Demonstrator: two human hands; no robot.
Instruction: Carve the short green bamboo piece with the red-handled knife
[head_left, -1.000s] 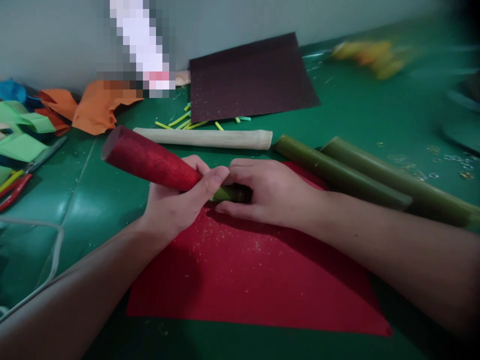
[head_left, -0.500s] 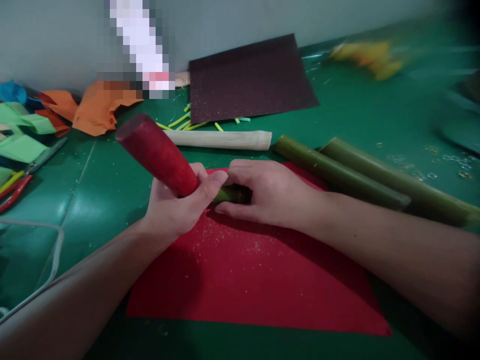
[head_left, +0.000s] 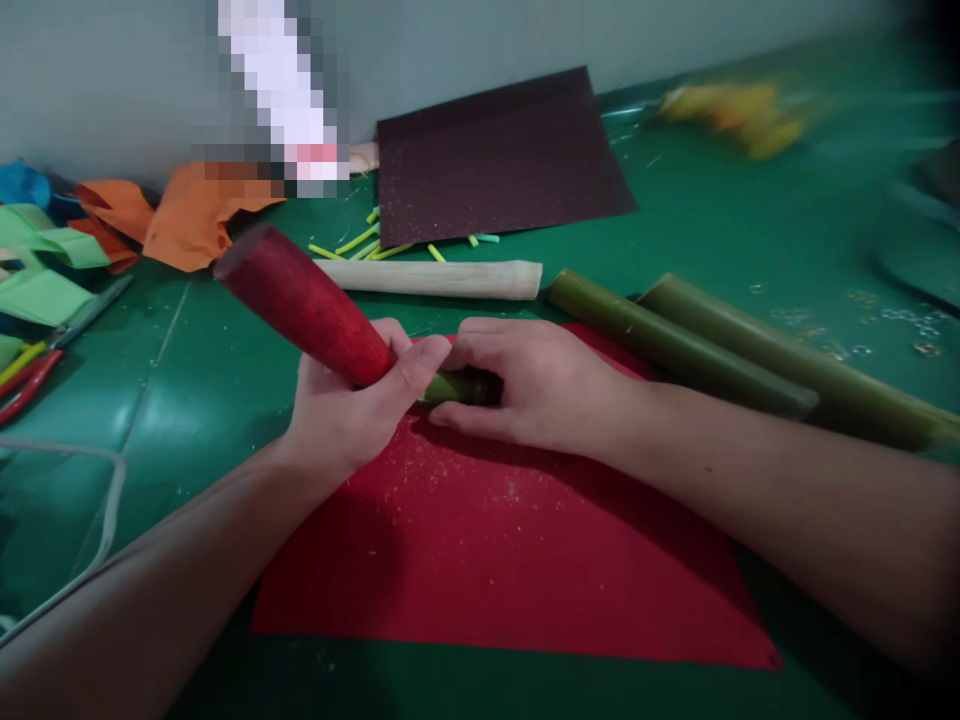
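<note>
My left hand (head_left: 352,405) is wrapped round the lower end of a red tube (head_left: 300,300) that slants up and to the left. A short green bamboo stick (head_left: 457,387) pokes out of the tube's lower end. My right hand (head_left: 536,385) is curled over that stick, pinning it on a red sheet (head_left: 510,550) dusted with pale shavings. Both hands almost touch at the thumbs.
A pale wooden stick (head_left: 435,278) lies behind the hands. Two long green bamboo poles (head_left: 720,345) run off to the right. A dark sheet (head_left: 502,155) leans by the wall. Orange paper (head_left: 191,215), green paper (head_left: 37,270) and red-handled pliers (head_left: 34,375) sit at the left.
The red tube's free end swung up and to the right, then back down to the left a little. The right hand has stayed put on the bamboo stick.
</note>
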